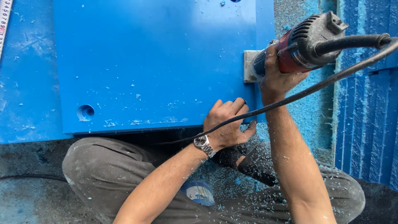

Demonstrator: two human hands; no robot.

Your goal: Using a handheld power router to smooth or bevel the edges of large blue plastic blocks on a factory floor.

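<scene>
Blue panel (153, 62): large flat sheet, upper centre of the frame, lying over a second blue sheet (25, 83) that shows at the left. Surface dusted with pale shavings. One round hole (86, 112) near its lower left corner.

Power tool (304, 43): hand-held trimmer, red body with grey-black motor cap, upper right of the frame. Its pale square base plate (250, 66) sits against the right edge of the blue panel. A black cable (315, 87) runs from the cap, across the right forearm, down to the lower centre.

Right hand (275, 76): closed around the tool's body just behind the base plate, fingers wrapped, clamped on it.

Left hand (228, 124): lower centre right, pressed on the lower right corner of the blue panel, fingers curled over the edge; whether it grips anything beyond the panel, cannot tell. The hands are apart, the left below the right.

Wristwatch (204, 144): metal band, on the left wrist.

Trousers (107, 174): grey, flecked with blue chips, bottom of the frame; the person sits cross-legged.

Blue shavings (306, 112): thick layer at right, beside stacked blue strips (365, 124).

Measuring tape (4, 20): upper left corner.

Small round container (199, 192): blue and white, bottom centre, between the legs.
</scene>
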